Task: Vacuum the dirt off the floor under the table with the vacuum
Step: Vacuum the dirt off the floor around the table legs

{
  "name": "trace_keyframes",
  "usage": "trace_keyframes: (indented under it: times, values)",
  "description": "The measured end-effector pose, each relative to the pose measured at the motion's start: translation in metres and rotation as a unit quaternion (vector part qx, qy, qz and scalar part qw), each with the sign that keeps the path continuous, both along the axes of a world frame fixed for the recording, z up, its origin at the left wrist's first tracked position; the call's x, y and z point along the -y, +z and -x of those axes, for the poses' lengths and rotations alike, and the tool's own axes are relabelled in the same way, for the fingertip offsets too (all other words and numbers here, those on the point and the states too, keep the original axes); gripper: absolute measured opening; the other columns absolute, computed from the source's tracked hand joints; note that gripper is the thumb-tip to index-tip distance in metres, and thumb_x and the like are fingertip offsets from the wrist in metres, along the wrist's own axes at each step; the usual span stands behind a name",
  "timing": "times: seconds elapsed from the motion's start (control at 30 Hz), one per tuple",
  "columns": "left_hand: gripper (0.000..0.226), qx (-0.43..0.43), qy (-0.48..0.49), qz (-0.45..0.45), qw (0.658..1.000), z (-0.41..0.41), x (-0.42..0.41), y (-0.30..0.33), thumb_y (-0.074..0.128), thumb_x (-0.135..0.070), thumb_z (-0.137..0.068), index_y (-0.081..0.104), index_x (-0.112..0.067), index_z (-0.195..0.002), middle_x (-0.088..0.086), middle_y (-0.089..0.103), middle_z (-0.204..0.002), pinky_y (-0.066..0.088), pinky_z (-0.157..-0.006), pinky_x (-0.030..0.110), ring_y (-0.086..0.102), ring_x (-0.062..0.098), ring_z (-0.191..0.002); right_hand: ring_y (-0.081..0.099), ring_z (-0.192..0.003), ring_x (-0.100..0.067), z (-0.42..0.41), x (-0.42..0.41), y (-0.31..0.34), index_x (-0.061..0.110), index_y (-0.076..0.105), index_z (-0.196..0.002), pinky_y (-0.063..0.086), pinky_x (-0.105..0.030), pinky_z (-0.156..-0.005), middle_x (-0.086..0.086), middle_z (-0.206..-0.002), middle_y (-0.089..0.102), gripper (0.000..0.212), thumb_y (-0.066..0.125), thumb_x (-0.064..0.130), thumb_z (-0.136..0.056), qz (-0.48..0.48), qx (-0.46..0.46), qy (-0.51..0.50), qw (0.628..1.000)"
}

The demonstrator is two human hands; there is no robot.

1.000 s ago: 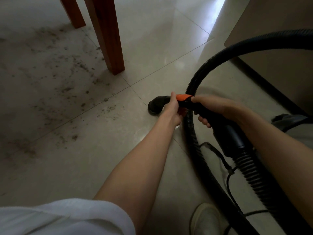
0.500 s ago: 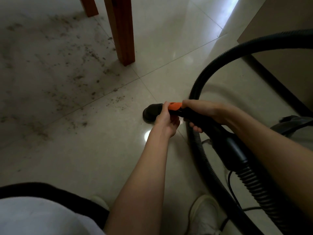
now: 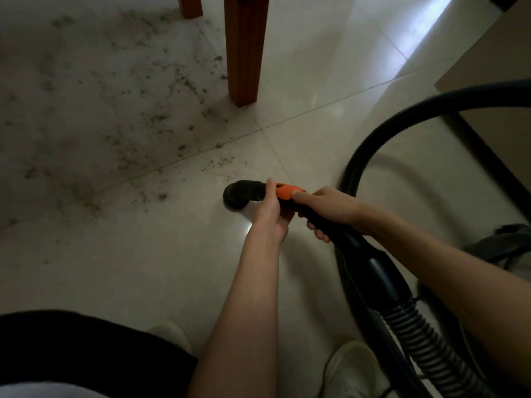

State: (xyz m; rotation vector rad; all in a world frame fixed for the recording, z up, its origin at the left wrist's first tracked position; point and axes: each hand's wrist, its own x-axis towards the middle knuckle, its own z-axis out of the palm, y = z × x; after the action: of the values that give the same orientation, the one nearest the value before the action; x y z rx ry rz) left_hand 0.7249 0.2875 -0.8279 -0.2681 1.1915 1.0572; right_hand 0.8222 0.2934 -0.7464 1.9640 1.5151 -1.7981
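The vacuum's black nozzle point(image 3: 240, 193) points down at the pale tiled floor, just right of the scattered dark dirt point(image 3: 149, 122). An orange collar point(image 3: 286, 192) sits behind the nozzle. My left hand point(image 3: 271, 211) grips the wand at the nozzle end, its fingers curled round it. My right hand point(image 3: 330, 211) grips the black handle behind the collar, thumb on the orange part. The ribbed black hose point(image 3: 431, 349) runs from the handle down to the right and loops overhead point(image 3: 388, 130). Dirt spreads left of the wooden table leg point(image 3: 244, 50).
A second wooden leg point(image 3: 189, 5) stands at the top. A beige cabinet with a dark base point(image 3: 494, 81) lines the right side. The vacuum body point(image 3: 502, 245) lies at the right edge. My white shoes point(image 3: 349, 369) stand on the floor below, beside a thin cable.
The view has shifted, so the table legs and dirt sit further right and lower. Both hands keep their hold on the wand; the nozzle stays near the dirt's right edge.
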Motion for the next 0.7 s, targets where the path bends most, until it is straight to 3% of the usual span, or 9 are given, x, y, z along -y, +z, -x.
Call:
trace_keyframes:
  times: [0.2, 0.4, 0.47, 0.7]
  values:
    - [0.050, 0.004, -0.011, -0.028, 1.000, 0.002, -0.002, -0.010, 0.053, -0.041, -0.093, 0.047, -0.001, -0.123, 0.018, 0.061, -0.108, 0.052, -0.090, 0.039, 0.063, 0.026, -0.091, 0.051, -0.034, -0.012, 0.003, 0.000, -0.003, -0.003, 0.054, -0.092, 0.043, -0.019, -0.037, -0.009, -0.058, 0.054, 0.047, 0.043, 0.042, -0.099, -0.024, 0.003, 0.007, 1.000]
    - [0.050, 0.031, -0.025, -0.054, 0.998, 0.001, -0.017, -0.011, 0.049, -0.039, -0.095, 0.047, 0.002, -0.125, 0.018, 0.060, -0.105, 0.054, -0.080, 0.034, 0.063, 0.025, -0.089, 0.054, -0.037, -0.015, 0.003, -0.007, -0.012, -0.006, 0.057, -0.094, 0.045, -0.021, -0.039, -0.010, -0.058, 0.057, 0.051, 0.043, 0.043, -0.098, -0.055, 0.022, -0.012, 0.998]
    - [0.051, 0.037, -0.028, -0.056, 0.997, 0.001, -0.024, -0.010, 0.050, -0.038, -0.095, 0.047, 0.004, -0.125, 0.020, 0.060, -0.115, 0.054, -0.083, 0.035, 0.063, 0.027, -0.097, 0.054, -0.036, -0.015, 0.003, -0.012, -0.013, -0.004, 0.058, -0.088, 0.045, -0.020, -0.039, -0.010, -0.058, 0.058, 0.052, 0.042, 0.044, -0.098, -0.068, 0.030, -0.018, 0.997]
    - [0.035, 0.040, -0.036, -0.064, 0.997, -0.003, -0.048, -0.004, 0.052, -0.034, -0.095, 0.053, 0.000, -0.100, 0.022, 0.059, -0.119, 0.051, -0.093, 0.038, 0.061, 0.030, -0.105, 0.053, -0.038, -0.017, 0.000, -0.029, -0.015, -0.001, 0.057, -0.085, 0.045, -0.023, -0.039, -0.010, -0.057, 0.056, 0.048, 0.045, 0.044, -0.097, -0.086, 0.022, -0.055, 0.995]
